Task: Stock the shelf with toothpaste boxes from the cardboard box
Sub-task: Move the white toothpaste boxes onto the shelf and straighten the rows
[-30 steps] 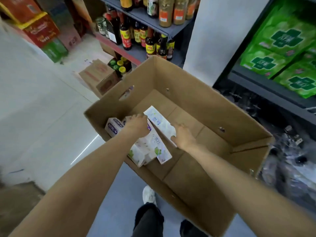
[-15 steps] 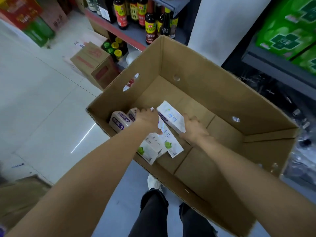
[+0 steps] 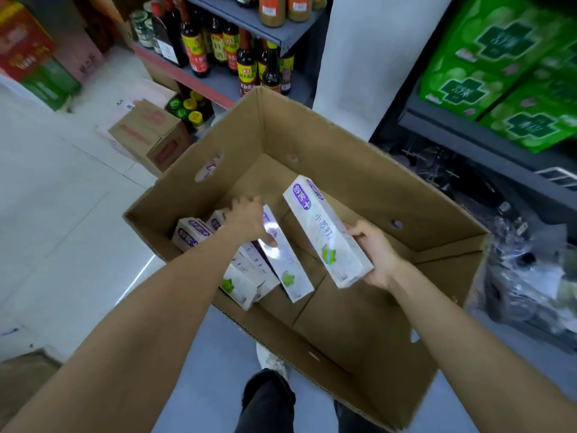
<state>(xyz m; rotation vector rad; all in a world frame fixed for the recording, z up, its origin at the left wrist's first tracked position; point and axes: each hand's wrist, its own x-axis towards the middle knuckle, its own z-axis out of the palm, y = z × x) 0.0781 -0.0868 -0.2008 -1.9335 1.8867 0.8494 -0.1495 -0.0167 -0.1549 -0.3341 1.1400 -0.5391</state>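
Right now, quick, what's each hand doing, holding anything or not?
Left hand: inside the cardboard box, gripping a toothpaste box in the pile.
Right hand: holding a lifted toothpaste box by its side.

Both bare forearms reach forward and down from the lower edge of the view, converging toward the middle; the left hand lies palm-down, back of the hand up, fingers spread and bent downward, thumb pointing toward the right arm; the right hand is turned palm toward the left, fingers curled and thumb on top, gripping along a long edge; the two hands stay apart.
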